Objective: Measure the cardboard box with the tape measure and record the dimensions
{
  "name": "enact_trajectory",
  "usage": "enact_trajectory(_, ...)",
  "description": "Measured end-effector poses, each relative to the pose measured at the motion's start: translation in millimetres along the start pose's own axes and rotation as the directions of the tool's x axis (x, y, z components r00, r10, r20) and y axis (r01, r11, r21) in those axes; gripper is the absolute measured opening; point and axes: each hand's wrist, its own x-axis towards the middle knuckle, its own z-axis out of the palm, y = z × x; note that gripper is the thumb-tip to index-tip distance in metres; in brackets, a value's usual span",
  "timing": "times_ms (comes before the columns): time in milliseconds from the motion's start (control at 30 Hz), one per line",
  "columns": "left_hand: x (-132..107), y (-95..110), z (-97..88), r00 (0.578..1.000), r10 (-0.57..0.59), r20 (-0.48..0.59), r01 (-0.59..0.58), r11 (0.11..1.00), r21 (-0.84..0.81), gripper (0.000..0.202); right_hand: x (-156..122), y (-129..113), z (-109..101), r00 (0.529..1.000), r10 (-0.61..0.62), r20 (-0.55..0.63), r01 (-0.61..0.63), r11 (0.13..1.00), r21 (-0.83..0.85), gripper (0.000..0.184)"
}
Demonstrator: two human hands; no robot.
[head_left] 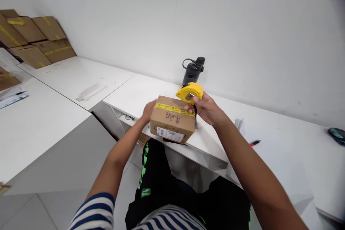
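A small taped cardboard box (172,120) is at the front edge of the white table, with yellow tape, black handwriting and a white label on it. My left hand (149,110) grips its left side, the fingertips partly hidden behind the box. Above the box's right end, my right hand (205,106) is closed around a yellow tape measure (190,92) with a dark strap hanging from it. Some right-hand fingers reach down by the box's taped top; whether they touch it I cannot tell.
Behind the tape measure a black bottle (192,72) stands by the wall. A red and black pen (254,143) lies on white paper (269,158) to the right. A dark object (336,136) sits at the far right. Several cardboard boxes (40,39) are stacked at the far left.
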Motion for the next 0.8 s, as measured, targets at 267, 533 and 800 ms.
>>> enact_trajectory(267,-38,-4,-9.9,0.998,-0.061,-0.029,0.049,0.951,-0.306,0.056,24,-11,30,0.984,0.136,0.111,-0.114,0.976,-0.185,0.051)
enact_trajectory(533,-91,18,10.0,0.995,0.076,0.068,-0.035,0.881,-0.471,0.09,33,-4,54,0.993,0.045,0.112,0.027,0.822,-0.569,0.047)
enact_trajectory(800,-92,14,26.2,0.991,0.075,-0.113,-0.118,0.891,-0.439,0.066,27,-2,49,0.993,0.034,0.117,0.052,0.753,-0.656,0.04)
